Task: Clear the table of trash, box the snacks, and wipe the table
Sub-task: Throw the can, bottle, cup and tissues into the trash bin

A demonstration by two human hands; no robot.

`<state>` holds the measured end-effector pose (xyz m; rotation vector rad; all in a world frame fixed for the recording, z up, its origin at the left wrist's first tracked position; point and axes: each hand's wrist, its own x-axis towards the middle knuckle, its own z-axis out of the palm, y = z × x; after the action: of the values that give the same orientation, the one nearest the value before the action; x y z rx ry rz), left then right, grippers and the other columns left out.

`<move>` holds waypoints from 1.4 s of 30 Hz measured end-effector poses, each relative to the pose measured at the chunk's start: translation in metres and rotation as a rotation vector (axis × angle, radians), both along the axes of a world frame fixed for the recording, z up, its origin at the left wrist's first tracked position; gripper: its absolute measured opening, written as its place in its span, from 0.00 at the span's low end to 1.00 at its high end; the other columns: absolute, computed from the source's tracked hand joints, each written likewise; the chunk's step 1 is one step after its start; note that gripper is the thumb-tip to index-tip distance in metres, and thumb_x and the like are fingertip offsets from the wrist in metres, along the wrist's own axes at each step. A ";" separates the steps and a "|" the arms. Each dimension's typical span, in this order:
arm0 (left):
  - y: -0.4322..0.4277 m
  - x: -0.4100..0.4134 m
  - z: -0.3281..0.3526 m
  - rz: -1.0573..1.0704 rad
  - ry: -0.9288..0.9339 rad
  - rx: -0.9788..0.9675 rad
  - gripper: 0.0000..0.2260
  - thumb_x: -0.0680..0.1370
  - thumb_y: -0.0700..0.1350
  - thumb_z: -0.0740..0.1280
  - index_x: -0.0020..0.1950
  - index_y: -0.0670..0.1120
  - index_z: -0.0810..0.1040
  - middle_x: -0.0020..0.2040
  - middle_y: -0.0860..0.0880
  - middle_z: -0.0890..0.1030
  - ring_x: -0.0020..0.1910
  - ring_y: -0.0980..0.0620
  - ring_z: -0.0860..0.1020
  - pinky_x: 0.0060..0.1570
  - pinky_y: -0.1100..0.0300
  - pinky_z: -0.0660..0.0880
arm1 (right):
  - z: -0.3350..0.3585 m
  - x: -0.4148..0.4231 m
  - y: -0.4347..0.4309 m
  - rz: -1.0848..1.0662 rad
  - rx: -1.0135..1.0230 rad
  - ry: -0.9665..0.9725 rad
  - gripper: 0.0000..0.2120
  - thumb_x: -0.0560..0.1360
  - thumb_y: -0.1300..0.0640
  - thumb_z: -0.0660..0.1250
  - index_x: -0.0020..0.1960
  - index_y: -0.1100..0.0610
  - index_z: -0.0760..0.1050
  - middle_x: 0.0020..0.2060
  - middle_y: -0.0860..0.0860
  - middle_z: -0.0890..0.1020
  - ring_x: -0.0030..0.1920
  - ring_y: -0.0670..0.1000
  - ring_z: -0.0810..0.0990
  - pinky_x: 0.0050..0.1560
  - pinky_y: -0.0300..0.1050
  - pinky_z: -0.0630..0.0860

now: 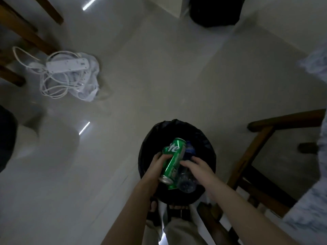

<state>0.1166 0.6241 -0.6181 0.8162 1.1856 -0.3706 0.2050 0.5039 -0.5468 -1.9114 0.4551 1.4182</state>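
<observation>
A round bin lined with a black bag [154,138] stands on the floor right below me. Both hands are over its mouth. My left hand [159,163] grips green soda cans [174,156], two as far as I can tell, held tilted with their ends toward me. My right hand [196,167] holds a clear plastic bottle [186,183] with a blue label, pressed against the cans. The bottle's cap end points down into the bin.
A white power strip [67,65] with tangled cable lies on a plastic bag at the left. Wooden chair legs [26,32] stand at top left, a wooden chair frame [254,151] at right. A dark bag [214,13] sits at the top. My sandalled feet [169,209] are below the bin.
</observation>
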 end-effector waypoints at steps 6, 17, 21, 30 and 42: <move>0.017 -0.004 -0.016 -0.176 0.057 0.153 0.17 0.80 0.51 0.61 0.65 0.44 0.72 0.59 0.45 0.78 0.59 0.46 0.77 0.61 0.52 0.73 | -0.007 -0.013 0.010 0.172 0.003 -0.058 0.29 0.76 0.48 0.64 0.74 0.53 0.60 0.69 0.53 0.68 0.63 0.53 0.71 0.61 0.44 0.70; 0.028 0.068 0.219 -0.615 -0.221 0.528 0.06 0.73 0.48 0.60 0.43 0.49 0.74 0.45 0.43 0.81 0.50 0.41 0.80 0.56 0.42 0.76 | 0.192 0.021 0.020 0.332 -0.039 -0.517 0.20 0.77 0.52 0.63 0.66 0.58 0.67 0.63 0.56 0.73 0.59 0.54 0.75 0.58 0.49 0.73; -0.010 0.088 0.355 -0.824 -0.372 0.624 0.11 0.78 0.46 0.61 0.58 0.43 0.73 0.54 0.41 0.81 0.53 0.42 0.79 0.58 0.48 0.75 | 0.311 0.022 -0.025 0.257 -0.107 -0.680 0.21 0.77 0.51 0.63 0.68 0.56 0.67 0.66 0.54 0.71 0.63 0.55 0.72 0.60 0.46 0.69; -0.196 0.055 0.529 -1.126 -0.777 0.545 0.10 0.74 0.51 0.63 0.46 0.46 0.76 0.46 0.44 0.81 0.45 0.48 0.79 0.48 0.58 0.75 | 0.469 -0.087 -0.225 -0.351 -0.100 -0.971 0.13 0.77 0.59 0.63 0.61 0.56 0.74 0.60 0.53 0.76 0.62 0.51 0.74 0.63 0.50 0.71; -0.384 -0.051 0.533 -1.480 -0.874 0.771 0.14 0.79 0.49 0.63 0.61 0.43 0.73 0.61 0.45 0.74 0.59 0.48 0.74 0.55 0.57 0.72 | 0.478 -0.249 -0.442 -0.457 -0.230 -0.948 0.14 0.78 0.55 0.63 0.63 0.56 0.72 0.62 0.54 0.73 0.63 0.53 0.73 0.61 0.48 0.72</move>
<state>0.0655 0.2404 -0.0848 2.1912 -0.3509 -0.6282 -0.0443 0.0616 -0.0692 -2.2095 0.5336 0.1031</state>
